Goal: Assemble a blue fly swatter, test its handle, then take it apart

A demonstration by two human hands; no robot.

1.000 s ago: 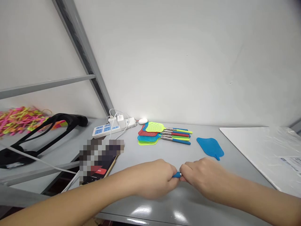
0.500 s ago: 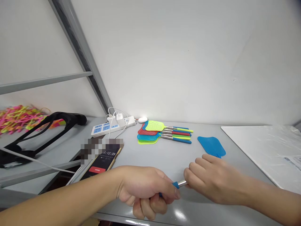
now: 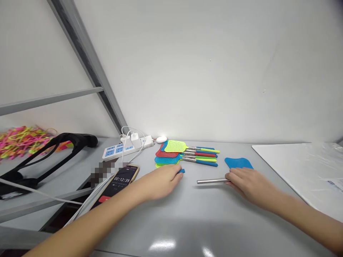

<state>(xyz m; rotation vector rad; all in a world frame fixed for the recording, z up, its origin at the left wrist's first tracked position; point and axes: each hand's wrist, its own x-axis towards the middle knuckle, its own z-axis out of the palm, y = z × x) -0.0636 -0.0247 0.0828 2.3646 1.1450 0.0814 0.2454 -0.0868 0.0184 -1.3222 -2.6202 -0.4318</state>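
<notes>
My left hand (image 3: pixel 164 182) is closed around a blue fly swatter handle (image 3: pixel 182 171); only its end shows past the fingers. My right hand (image 3: pixel 248 184) grips a silver metal rod (image 3: pixel 211 181) that points left, its free end apart from the blue handle. Right behind that hand lies a blue fly swatter head (image 3: pixel 238 163), partly covered by the fingers; how it meets the rod is hidden. Beyond my left hand sits a pile of fly swatters with yellow-green, red and blue heads (image 3: pixel 175 146) and coloured handles (image 3: pixel 206 158) pointing right.
A phone (image 3: pixel 124 176) showing a timer and a white power strip (image 3: pixel 115 151) with cables stand left. A black headset-like frame (image 3: pixel 53 157) and colourful strips (image 3: pixel 24 142) lie beyond the metal rack post (image 3: pixel 88 67). A white wrapped sheet (image 3: pixel 289 160) covers the table's right.
My hands have moved apart and farther up the table. The blue handle in my left hand has come away from the metal rod, which stays in my right hand.
</notes>
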